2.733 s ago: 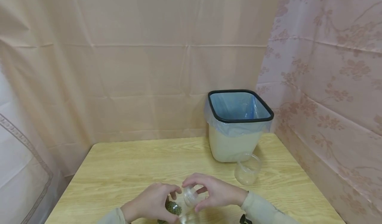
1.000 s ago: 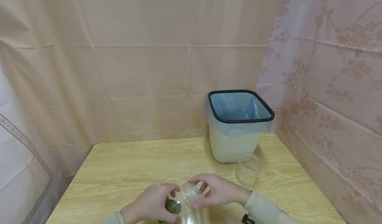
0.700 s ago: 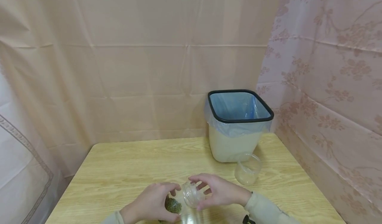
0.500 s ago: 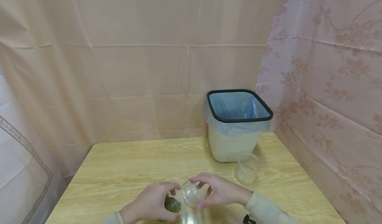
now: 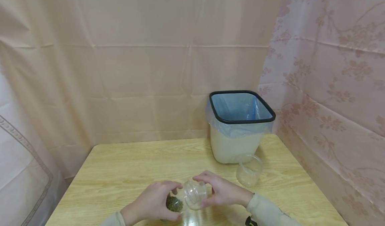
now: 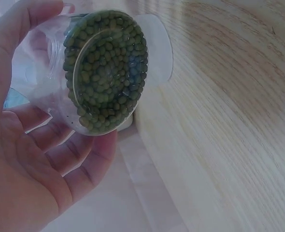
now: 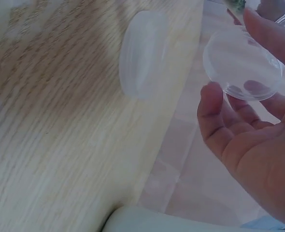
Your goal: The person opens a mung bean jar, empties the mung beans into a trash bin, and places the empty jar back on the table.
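My left hand (image 5: 151, 201) grips a clear plastic jar tipped on its side. Green beans, which look like mung beans (image 6: 108, 72), are heaped against its base in the left wrist view. Facing it, my right hand (image 5: 225, 191) holds a second clear plastic jar (image 5: 195, 195) by its base end, thumb on one side and fingers on the other. In the right wrist view no beans show through that jar's base (image 7: 241, 63). The two jars' mouths are close together; whether they touch I cannot tell.
A translucent, shallow round piece like a lid (image 7: 143, 55) lies on the wooden table (image 5: 135, 162) below the jars. Farther right, a clear plastic cup (image 5: 249, 172) stands before a cream waste bin (image 5: 234, 145) with a black rim and bag. Curtains hang behind and at the sides.
The right hand has shifted slightly up and right with its jar, which has turned to show more of its side. My left hand has risen slightly with the bean jar.
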The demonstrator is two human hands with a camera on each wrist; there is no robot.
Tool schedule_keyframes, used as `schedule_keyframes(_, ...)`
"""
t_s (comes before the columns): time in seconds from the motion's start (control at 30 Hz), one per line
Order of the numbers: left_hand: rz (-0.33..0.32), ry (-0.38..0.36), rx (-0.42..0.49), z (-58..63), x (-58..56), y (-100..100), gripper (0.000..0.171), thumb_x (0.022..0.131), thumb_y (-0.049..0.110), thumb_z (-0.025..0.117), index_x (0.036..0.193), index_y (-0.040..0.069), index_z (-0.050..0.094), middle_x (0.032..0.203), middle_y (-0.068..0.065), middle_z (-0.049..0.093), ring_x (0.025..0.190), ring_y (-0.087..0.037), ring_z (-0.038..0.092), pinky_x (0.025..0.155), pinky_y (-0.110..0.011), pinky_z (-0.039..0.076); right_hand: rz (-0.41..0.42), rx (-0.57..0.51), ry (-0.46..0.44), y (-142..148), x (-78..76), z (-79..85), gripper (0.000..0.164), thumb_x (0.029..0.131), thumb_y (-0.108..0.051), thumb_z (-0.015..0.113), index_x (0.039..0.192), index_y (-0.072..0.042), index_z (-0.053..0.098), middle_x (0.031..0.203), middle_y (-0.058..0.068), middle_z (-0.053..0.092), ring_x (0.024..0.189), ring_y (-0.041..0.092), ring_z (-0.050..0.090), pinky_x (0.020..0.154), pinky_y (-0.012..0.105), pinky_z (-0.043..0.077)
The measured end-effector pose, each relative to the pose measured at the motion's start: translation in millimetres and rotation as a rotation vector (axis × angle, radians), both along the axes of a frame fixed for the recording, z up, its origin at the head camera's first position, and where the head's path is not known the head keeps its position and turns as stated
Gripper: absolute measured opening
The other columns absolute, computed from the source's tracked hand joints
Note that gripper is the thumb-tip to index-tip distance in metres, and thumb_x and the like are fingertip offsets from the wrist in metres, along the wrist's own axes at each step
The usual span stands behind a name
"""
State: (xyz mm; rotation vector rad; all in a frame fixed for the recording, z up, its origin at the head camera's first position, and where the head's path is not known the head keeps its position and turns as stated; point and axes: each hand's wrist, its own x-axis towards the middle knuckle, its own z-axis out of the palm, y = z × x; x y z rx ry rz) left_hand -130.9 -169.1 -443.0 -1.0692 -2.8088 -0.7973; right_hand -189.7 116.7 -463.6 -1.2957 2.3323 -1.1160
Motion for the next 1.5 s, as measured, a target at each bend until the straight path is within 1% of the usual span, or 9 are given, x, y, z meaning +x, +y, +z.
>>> schedule_keyframes(0.03, -0.003, 0.002, 0.004, -0.1, -0.1, -0.2, 0.064, 0.071, 0.043, 0.086, 0.122, 0.009, 0.068, 0.1, 0.0, 0.073, 0.084, -0.002, 0.063, 0.066, -0.02, 0.05, -0.007, 0.01, 0.014, 0.3, -0.5, -0.7, 0.074, 0.085, -0.024, 0.084, 0.148, -0.007, 0.048, 0.132, 0.003, 0.054, 0.108, 0.01, 0.053, 0.074, 0.028, 0.055)
schedule_keyframes(0.27, 0.0, 0.03, 0.006, -0.2, -0.4, -1.1, 0.062, 0.069, 0.04, 0.087, 0.12, 0.01, 0.069, 0.098, 0.005, 0.071, 0.083, -0.001, 0.061, 0.066, -0.02, 0.049, -0.098, 0.101, 0.076, 6.0, -4.2, -8.6, 0.075, 0.084, -0.032, 0.084, 0.145, -0.004, 0.052, 0.136, 0.007, 0.057, 0.12, 0.022, 0.057, 0.101, 0.039, 0.049)
schedule_keyframes(0.4, -0.005, 0.043, 0.01, -1.2, -0.7, -1.8, 0.061, 0.07, 0.042, 0.087, 0.119, 0.01, 0.069, 0.096, 0.006, 0.071, 0.081, 0.0, 0.06, 0.066, -0.02, 0.049, -0.097, 0.132, 0.076, 8.5, -6.9, -12.6, 0.075, 0.084, -0.036, 0.083, 0.144, -0.003, 0.052, 0.137, 0.008, 0.058, 0.12, 0.023, 0.057, 0.102, 0.04, 0.048)
schedule_keyframes(0.63, -0.001, -0.013, 0.008, -2.9, -0.3, -2.3, 0.062, 0.072, 0.045, 0.086, 0.12, 0.01, 0.068, 0.098, 0.006, 0.07, 0.081, 0.0, 0.058, 0.064, -0.019, 0.049, -0.133, 0.14, 0.042, 11.5, -9.5, -19.2, 0.077, 0.085, -0.036, 0.083, 0.144, 0.001, 0.05, 0.135, 0.012, 0.059, 0.118, 0.028, 0.058, 0.101, 0.042, 0.048)
schedule_keyframes(0.73, 0.005, -0.016, -0.003, -2.4, -0.3, -2.1, 0.063, 0.071, 0.045, 0.086, 0.12, 0.009, 0.068, 0.099, 0.005, 0.071, 0.083, 0.0, 0.059, 0.066, -0.021, 0.05, -0.145, 0.151, 0.024, 12.3, -9.8, -20.9, 0.079, 0.086, -0.037, 0.081, 0.146, 0.002, 0.047, 0.136, 0.015, 0.059, 0.12, 0.032, 0.058, 0.102, 0.045, 0.048)
schedule_keyframes(0.97, 0.002, -0.016, -0.006, -2.9, -0.1, -1.4, 0.063, 0.071, 0.044, 0.086, 0.121, 0.01, 0.068, 0.1, 0.006, 0.071, 0.084, -0.001, 0.061, 0.065, -0.021, 0.05, -0.179, 0.233, 0.086, 14.4, -10.7, -25.2, 0.078, 0.088, -0.04, 0.078, 0.147, 0.002, 0.047, 0.142, 0.016, 0.056, 0.132, 0.037, 0.051, 0.109, 0.054, 0.04)
schedule_keyframes(1.17, 0.001, -0.023, -0.007, -3.7, -0.5, -1.3, 0.063, 0.072, 0.045, 0.086, 0.121, 0.009, 0.068, 0.1, 0.008, 0.07, 0.084, -0.001, 0.061, 0.065, -0.022, 0.05, -0.195, 0.169, 0.089, 18.6, -14.6, -26.8, 0.077, 0.091, -0.042, 0.075, 0.146, 0.004, 0.047, 0.143, 0.018, 0.055, 0.13, 0.036, 0.053, 0.108, 0.053, 0.042)
schedule_keyframes(1.27, 0.0, -0.014, -0.009, -3.9, -0.6, -1.4, 0.064, 0.071, 0.046, 0.086, 0.121, 0.009, 0.068, 0.1, 0.008, 0.07, 0.084, -0.001, 0.061, 0.065, -0.023, 0.05, -0.237, 0.138, 0.069, 21.5, -17.0, -26.2, 0.078, 0.092, -0.042, 0.074, 0.147, 0.005, 0.045, 0.145, 0.021, 0.053, 0.129, 0.037, 0.054, 0.107, 0.055, 0.042)
schedule_keyframes(1.5, 0.009, 0.003, -0.017, -5.1, 1.0, -1.2, 0.064, 0.071, 0.045, 0.086, 0.121, 0.01, 0.068, 0.099, 0.01, 0.069, 0.083, -0.001, 0.06, 0.067, -0.023, 0.049, -0.342, 0.128, 0.059, 27.4, -18.5, -28.5, 0.079, 0.093, -0.041, 0.072, 0.147, 0.008, 0.042, 0.143, 0.026, 0.053, 0.126, 0.042, 0.055, 0.104, 0.058, 0.043)
